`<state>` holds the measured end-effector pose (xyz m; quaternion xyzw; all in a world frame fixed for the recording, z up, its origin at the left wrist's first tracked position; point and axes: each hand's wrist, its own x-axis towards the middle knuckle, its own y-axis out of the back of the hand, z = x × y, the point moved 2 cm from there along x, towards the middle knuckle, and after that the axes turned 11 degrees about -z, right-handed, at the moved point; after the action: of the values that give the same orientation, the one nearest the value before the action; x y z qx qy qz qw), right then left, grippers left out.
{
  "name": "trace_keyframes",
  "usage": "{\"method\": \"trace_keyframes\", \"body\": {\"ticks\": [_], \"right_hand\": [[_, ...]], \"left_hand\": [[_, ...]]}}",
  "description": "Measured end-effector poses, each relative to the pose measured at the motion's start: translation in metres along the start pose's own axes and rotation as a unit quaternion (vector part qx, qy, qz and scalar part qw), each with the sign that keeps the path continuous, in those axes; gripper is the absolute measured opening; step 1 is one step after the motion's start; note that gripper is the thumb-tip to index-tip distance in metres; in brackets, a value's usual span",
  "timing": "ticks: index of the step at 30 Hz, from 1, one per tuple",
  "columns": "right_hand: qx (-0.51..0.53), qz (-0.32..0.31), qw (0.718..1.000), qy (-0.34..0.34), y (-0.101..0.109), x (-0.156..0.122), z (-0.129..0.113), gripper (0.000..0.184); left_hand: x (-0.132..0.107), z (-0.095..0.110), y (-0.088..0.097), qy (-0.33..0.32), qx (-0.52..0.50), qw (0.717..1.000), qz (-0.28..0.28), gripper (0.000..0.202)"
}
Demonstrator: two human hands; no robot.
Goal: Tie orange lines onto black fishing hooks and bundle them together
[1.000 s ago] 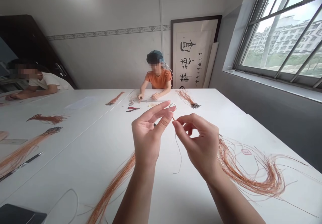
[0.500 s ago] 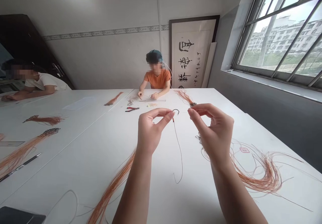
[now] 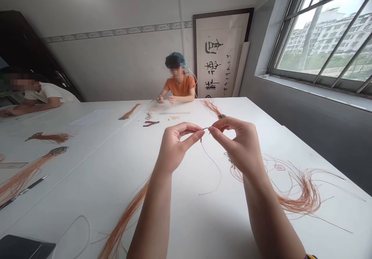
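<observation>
In front of me, above the white table [image 3: 188, 228], my left hand [image 3: 178, 146] pinches a dark fish hook [image 3: 206, 128] between thumb and fingertips. My right hand [image 3: 242, 142] is closed at the other side of the same hook, its thumb and index finger on the curve; whether anything small is also between them I cannot tell. A short orange bit shows just under the left fingertips. From there a thin line [image 3: 221, 173] hangs in a loose curve. Most of the hook is hidden by my fingers.
Bundles of orange line lie left [image 3: 128, 212] and right [image 3: 308, 197] of my arms, with others farther off. Red-handled pliers [image 3: 151, 123], a pen [image 3: 26, 191] and a dark flat object [image 3: 24, 247] are on the table. Across it sits a person in orange [image 3: 180, 88]; another leans at the left.
My right hand has moved left to meet the hook, which it was apart from before. The hanging line has swung to the right. The view has shifted slightly.
</observation>
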<state>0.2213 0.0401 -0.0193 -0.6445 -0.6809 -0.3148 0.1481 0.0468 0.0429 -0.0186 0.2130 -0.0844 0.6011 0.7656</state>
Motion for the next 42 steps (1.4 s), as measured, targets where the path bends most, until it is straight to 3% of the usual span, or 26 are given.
{"method": "trace_keyframes", "body": {"ticks": [3,6,11,17,22,28,33,36,42], "right_hand": [[0.072,0.014,0.997,-0.009,-0.001,0.006,0.008,0.012],[0.172,0.015,0.983,-0.054,-0.007,0.016,0.028,0.013],[0.224,-0.040,0.964,-0.141,-0.035,0.036,0.081,0.017],[0.197,-0.173,0.924,-0.278,-0.115,0.040,0.145,0.023],[0.141,-0.228,0.899,-0.346,-0.170,0.040,0.178,0.030],[0.073,-0.264,0.886,-0.374,-0.196,0.046,0.204,0.033],[0.027,-0.271,0.888,-0.369,-0.205,0.049,0.214,0.032],[0.006,-0.270,0.893,-0.359,-0.208,0.048,0.217,0.030],[-0.031,-0.253,0.911,-0.323,-0.197,0.048,0.218,0.033]], "left_hand": [[-0.002,-0.003,0.005,0.023,-0.082,0.993,-0.081,0.041],[-0.005,-0.008,0.020,0.084,-0.086,0.982,-0.144,0.061],[-0.025,-0.011,0.071,0.163,0.059,0.984,-0.032,0.057],[-0.088,-0.040,0.104,0.308,0.175,0.934,0.054,0.067],[-0.145,-0.077,0.106,0.371,0.216,0.900,0.070,0.058],[-0.183,-0.094,0.098,0.407,0.257,0.874,0.060,0.039],[-0.195,-0.090,0.097,0.436,0.296,0.848,0.050,0.036],[-0.199,-0.083,0.097,0.463,0.339,0.818,0.043,0.032],[-0.189,-0.049,0.099,0.485,0.451,0.748,0.050,0.042]]}}
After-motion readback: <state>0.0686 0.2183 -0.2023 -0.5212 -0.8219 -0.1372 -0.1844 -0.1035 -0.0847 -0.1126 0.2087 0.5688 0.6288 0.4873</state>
